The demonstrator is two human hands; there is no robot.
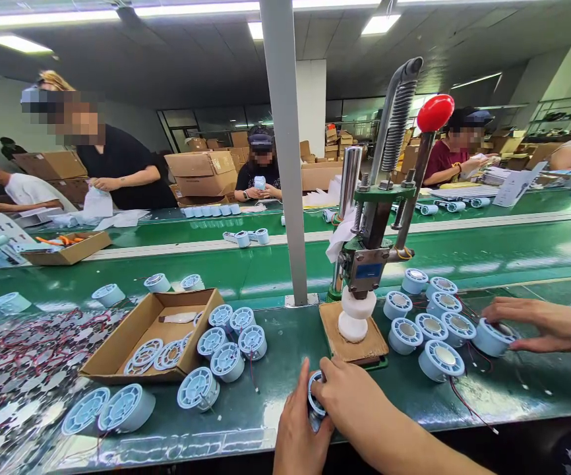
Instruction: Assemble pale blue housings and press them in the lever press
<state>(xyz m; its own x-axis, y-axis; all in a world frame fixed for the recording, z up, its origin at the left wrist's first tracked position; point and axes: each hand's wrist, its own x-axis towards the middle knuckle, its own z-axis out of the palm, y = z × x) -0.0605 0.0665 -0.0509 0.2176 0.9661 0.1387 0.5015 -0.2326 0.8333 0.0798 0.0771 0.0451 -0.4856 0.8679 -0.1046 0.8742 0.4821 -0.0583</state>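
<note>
Green bench (285, 343), lit ceiling (206, 72); left fingers (300, 390), right fingers (333, 380) apparently grasping a blue housing (314, 402).

We count one hand press (367, 257), one red knob (435, 113), one near cardboard tray (144, 326); nine blue housings (440, 359) right of the press, six housings (227, 361) at the tray's right side, one held housing (316, 404).

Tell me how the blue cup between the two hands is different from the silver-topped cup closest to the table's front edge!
The held cup is between the left hand and right hand; the silver-topped cup stands on the table, untouched. Those hands hide much of the held cup, while the silver-topped cup shows its whole top. Both look light blue and round.
</note>
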